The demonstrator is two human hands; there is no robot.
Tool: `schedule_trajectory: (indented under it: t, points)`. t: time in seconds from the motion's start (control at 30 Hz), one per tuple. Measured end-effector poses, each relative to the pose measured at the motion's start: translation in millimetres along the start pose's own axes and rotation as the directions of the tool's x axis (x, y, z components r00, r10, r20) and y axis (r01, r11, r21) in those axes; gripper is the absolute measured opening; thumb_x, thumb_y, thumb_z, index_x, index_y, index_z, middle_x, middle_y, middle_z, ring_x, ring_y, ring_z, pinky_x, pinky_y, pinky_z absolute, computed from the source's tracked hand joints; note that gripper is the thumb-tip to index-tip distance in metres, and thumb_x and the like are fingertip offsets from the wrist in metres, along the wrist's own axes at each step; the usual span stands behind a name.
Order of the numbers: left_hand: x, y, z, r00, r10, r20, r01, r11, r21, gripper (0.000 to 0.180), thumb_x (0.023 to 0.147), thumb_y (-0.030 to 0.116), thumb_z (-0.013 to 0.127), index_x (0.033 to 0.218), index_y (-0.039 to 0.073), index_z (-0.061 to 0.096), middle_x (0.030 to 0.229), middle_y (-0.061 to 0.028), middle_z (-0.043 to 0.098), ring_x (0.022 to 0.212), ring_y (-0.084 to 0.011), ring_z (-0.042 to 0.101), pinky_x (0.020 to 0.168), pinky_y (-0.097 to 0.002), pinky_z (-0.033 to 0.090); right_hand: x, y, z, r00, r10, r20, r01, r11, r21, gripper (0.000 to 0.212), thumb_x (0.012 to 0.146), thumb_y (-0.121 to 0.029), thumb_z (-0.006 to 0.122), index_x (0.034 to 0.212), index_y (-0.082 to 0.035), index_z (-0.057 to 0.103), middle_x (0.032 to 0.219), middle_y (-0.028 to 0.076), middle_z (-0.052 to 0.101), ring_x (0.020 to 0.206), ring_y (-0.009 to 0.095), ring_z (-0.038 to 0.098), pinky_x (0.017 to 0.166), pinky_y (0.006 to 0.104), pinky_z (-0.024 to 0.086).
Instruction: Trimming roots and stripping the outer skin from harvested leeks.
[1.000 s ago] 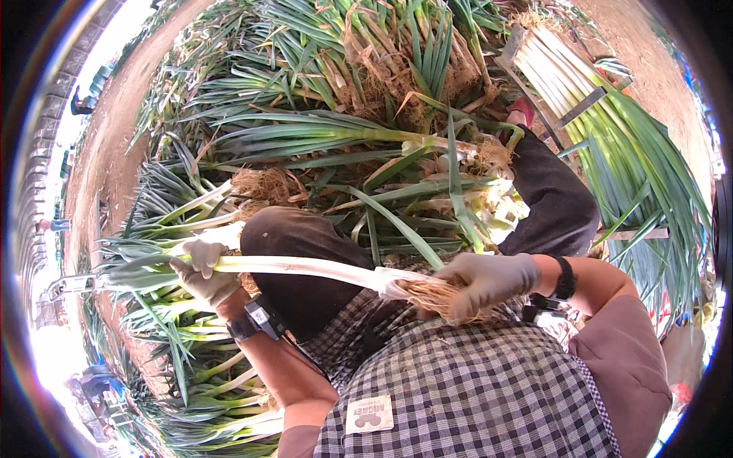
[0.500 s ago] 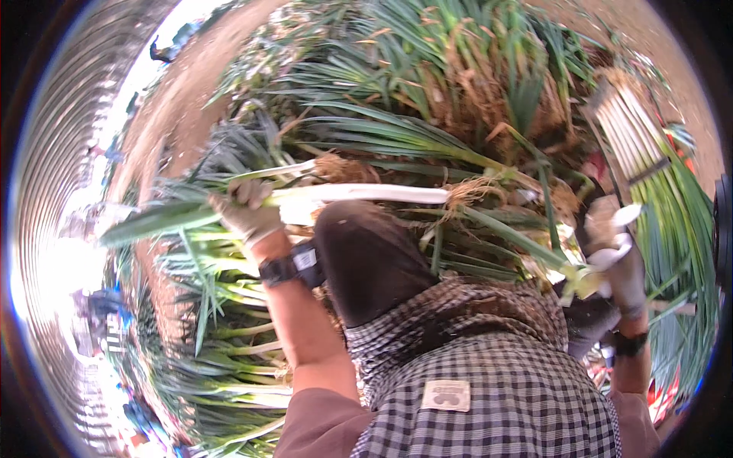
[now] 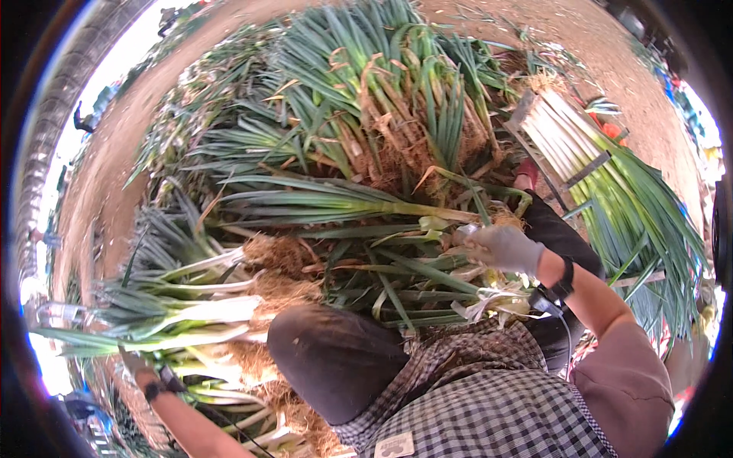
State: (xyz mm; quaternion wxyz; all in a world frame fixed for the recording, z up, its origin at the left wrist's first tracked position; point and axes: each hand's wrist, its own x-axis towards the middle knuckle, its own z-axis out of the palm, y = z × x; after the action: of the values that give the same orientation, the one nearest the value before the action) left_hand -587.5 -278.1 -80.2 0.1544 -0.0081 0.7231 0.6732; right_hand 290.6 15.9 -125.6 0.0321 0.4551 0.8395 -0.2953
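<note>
My left hand (image 3: 139,366), in a pale glove, is far out at the lower left, closed around the green leaf end of a large green onion (image 3: 198,330). That onion lies across a row of others, its white stalk pointing toward my knee; my fingers are partly hidden by leaves. My right hand (image 3: 504,248), also gloved, is closed, knuckles up, over root ends and leafy scraps right of centre. What its fingers grip is hidden. Just beyond it lies an untrimmed green onion (image 3: 366,206). Pale peeled leaf scraps (image 3: 500,301) lie below my right wrist.
An upright heap of rooty green onions (image 3: 405,114) stands beyond my hands. At the right, a neat bundle (image 3: 557,130) rests in a metal-framed rack (image 3: 538,156). My bent knee (image 3: 328,351) rises between the row at left and the loose leaves in the middle.
My left hand has carried the onion down and left onto the row. My right hand has swung left and inward from near the rack. The whole view has turned rightward.
</note>
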Motion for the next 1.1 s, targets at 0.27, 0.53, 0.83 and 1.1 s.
schedule_trajectory:
  t: [0.27,0.53,0.83,1.1]
  points:
    - [-164,-133,107,0.987,-0.044,0.157,0.027,0.994,0.109,0.032,0.097,0.031,0.055,0.118,0.008,0.062,0.102,-0.0058,0.065,0.079,-0.0153,0.062,0.069,-0.0292,0.051,147,113,67,0.975,0.222,-0.018,-0.220,0.946,-0.239,0.031,0.089,-0.030,0.055,0.110,-0.008,0.062,0.094,0.017,0.069,0.090,0.035,0.066,0.081,0.0418,0.051]
    - [-336,-53,220,0.861,0.156,0.483,-0.245,0.961,0.126,0.029,0.100,0.023,0.052,0.116,0.002,0.060,0.094,-0.0093,0.065,0.075,-0.0159,0.063,0.071,-0.0280,0.053,137,59,27,0.961,0.095,0.259,-0.122,0.988,0.091,0.045,0.068,-0.042,0.072,0.090,-0.002,0.069,0.084,0.015,0.069,0.075,0.029,0.066,0.071,0.0394,0.051]
    - [-527,-86,315,0.545,-0.114,0.830,-0.056,0.983,0.172,0.031,0.101,0.028,0.047,0.116,0.003,0.059,0.101,-0.0068,0.065,0.080,-0.0127,0.062,0.063,-0.0255,0.050,-3,-42,-31,0.982,-0.186,0.025,0.131,0.775,0.618,0.033,0.078,-0.026,0.078,0.099,-0.003,0.066,0.074,0.004,0.065,0.067,0.011,0.059,0.062,0.0284,0.049]
    - [-601,-97,322,0.380,0.154,0.912,0.058,0.980,-0.190,0.027,0.095,0.025,0.061,0.108,0.001,0.062,0.090,-0.0035,0.065,0.071,-0.0095,0.058,0.059,-0.0236,0.046,-48,-64,27,0.846,-0.044,-0.531,0.531,0.158,0.833,0.050,0.092,-0.035,0.063,0.124,0.003,0.055,0.109,0.007,0.058,0.100,0.011,0.053,0.085,0.0280,0.045]
